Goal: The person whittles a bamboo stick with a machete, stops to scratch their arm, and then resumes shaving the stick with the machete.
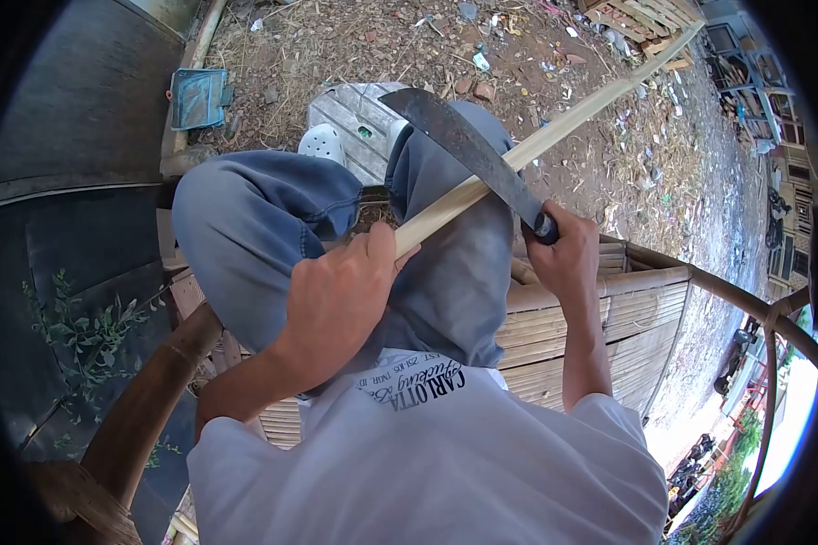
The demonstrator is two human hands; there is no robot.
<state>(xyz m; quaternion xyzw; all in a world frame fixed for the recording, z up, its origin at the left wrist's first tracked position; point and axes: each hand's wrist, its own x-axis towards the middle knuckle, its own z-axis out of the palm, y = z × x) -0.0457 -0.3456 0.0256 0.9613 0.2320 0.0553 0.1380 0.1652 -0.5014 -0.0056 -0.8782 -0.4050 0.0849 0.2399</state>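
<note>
My left hand (341,282) is closed round the near end of a long, pale bamboo strip (573,116), which runs up and away to the right across my thigh. In my right hand (563,250) is the dark handle of a machete (459,141). Its broad, stained blade crosses over the strip just beyond my left hand, with the curved tip pointing up and left above my knee. My legs in blue-grey trousers (245,227) are bent beneath both.
I sit on a bamboo slat bench (600,318) with pole rails. A grey slatted plastic stool (350,109) and a white clog (321,143) are ahead. A blue dustpan (199,98) leans at the left wall. Litter covers the dirt ground; a wooden crate (641,16) stands far off.
</note>
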